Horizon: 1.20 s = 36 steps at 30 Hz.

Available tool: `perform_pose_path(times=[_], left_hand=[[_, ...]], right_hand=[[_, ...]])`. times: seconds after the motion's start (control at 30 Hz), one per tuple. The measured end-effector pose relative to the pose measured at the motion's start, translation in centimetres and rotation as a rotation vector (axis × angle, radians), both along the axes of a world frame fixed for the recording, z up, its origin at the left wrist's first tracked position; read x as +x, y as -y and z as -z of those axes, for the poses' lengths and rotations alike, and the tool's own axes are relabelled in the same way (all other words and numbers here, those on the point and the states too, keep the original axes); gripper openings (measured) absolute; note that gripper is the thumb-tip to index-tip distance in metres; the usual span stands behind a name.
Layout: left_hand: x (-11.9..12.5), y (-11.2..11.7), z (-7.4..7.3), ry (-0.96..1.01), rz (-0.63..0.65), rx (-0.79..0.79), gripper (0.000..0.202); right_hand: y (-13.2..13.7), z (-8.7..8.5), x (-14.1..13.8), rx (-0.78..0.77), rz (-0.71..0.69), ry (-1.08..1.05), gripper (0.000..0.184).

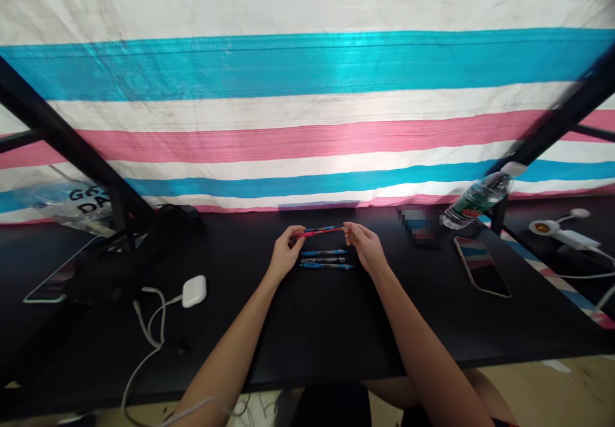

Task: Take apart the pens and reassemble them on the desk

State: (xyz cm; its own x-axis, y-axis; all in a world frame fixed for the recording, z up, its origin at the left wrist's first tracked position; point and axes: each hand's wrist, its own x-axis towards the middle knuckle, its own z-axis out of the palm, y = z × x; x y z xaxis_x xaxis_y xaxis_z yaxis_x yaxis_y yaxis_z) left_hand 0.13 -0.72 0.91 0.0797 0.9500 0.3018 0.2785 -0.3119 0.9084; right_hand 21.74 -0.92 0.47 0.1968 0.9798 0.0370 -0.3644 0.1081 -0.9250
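Note:
My left hand (287, 251) and my right hand (365, 248) hold a slim red pen (319, 233) level above a black table (327, 324), one at each end. A blue pen (321, 228) lies close behind it, and I cannot tell whether either hand holds it. Below my fingers, three more pens lie side by side on the table: a blue pen (323, 253), a dark pen (323, 260) and a blue pen (325, 265).
A smartphone (481, 265) and a water bottle (478, 200) lie right of my hands, beside a pixelated object (416, 222). On the left are white earbuds case (194, 291) with a cable, a black bag (134, 248) and a tablet (55, 280). A striped tarp (307, 62) hangs behind.

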Motion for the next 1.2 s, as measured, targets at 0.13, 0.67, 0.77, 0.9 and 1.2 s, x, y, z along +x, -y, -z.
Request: perform_pose_path(times=[0.13,0.67,0.77,0.9,1.2], left_hand=[[0.0,-0.1,0.1,-0.014,0.011,-0.005,0.015],[-0.1,0.0,0.1,-0.065,0.043,-0.034,0.022],[0.0,0.1,0.0,-0.058,0.045,-0.033,0.021],[0.0,0.1,-0.1,-0.060,0.049,-0.027,0.021],[0.0,0.1,0.0,-0.035,0.052,-0.048,0.023]], right_hand=[[-0.2,0.2,0.1,0.002,0.028,-0.005,0.030],[0.3,0.3,-0.5,0.028,-0.028,0.336,0.035],[0.4,0.1,-0.5,0.016,0.013,0.321,0.036],[0.5,0.0,-0.8,0.019,-0.027,0.352,0.039],[1.0,-0.1,-1.5,0.023,-0.093,0.517,0.036]])
